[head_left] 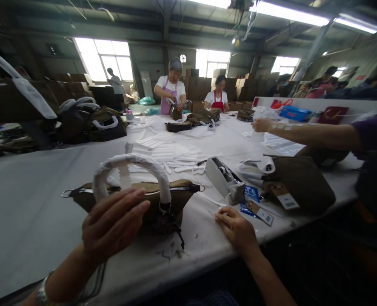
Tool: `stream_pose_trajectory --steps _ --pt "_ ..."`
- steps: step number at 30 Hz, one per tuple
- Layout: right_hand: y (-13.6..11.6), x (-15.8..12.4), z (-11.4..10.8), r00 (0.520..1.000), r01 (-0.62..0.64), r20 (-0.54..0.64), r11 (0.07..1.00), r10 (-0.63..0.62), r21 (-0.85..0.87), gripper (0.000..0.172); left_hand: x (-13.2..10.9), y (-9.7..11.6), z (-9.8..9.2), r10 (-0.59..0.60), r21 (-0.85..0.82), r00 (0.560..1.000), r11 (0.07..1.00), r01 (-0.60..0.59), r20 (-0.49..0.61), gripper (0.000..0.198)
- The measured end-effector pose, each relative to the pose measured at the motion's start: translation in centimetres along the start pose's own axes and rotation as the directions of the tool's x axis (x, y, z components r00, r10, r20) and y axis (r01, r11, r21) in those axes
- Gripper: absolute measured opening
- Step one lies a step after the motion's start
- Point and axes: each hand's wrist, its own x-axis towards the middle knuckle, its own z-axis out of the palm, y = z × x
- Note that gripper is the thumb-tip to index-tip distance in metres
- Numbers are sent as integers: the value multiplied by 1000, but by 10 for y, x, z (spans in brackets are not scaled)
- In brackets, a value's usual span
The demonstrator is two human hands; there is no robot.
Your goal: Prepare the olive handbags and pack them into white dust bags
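An olive-brown handbag (175, 197) stands in front of me with its zipper along the top. White wrapping covers its raised handle (137, 159), and a dark tassel (164, 225) hangs at its front. My left hand (113, 225) is at the bag's near side, fingers stretched out beside the handle's left foot; its thumb is hidden. Over the table edge, my right hand (238, 231) has its thumb and fingertips pinched together, and whatever lies between them is too small to make out. Just beyond it sits a grey tape dispenser (225, 180).
Right of the dispenser lie another olive bag (303, 182), paper tags (261, 212) and a blue packet (250, 199). A co-worker's arm (316, 135) reaches in from the right. White strips (163, 148) cover the table's middle; bags (92, 121) are piled at left. Two people work across the table.
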Motion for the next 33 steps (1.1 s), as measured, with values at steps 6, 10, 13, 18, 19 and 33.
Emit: stream_pose_trajectory --steps 6,10,13,18,19,33 --pt "1 -2 -2 995 0 -97 997 8 82 23 -22 51 -1 -374 -356 872 805 474 316 41" --pt "-8 -1 -2 991 34 -136 989 -15 142 21 -27 64 1 -565 -224 725 706 672 395 24" --pt "-37 2 -3 969 95 -245 955 -24 282 17 -26 64 5 -593 -34 729 767 640 341 23" --pt "-105 13 -10 942 313 -285 780 -180 542 13 -22 72 16 -596 109 706 788 606 382 42" --pt "-115 18 -12 943 313 -285 756 -174 576 12 -20 72 17 -611 99 686 771 629 395 42" --pt "-142 89 -54 934 248 23 692 -357 678 15 38 -2 -7 -387 -76 605 798 598 696 41"
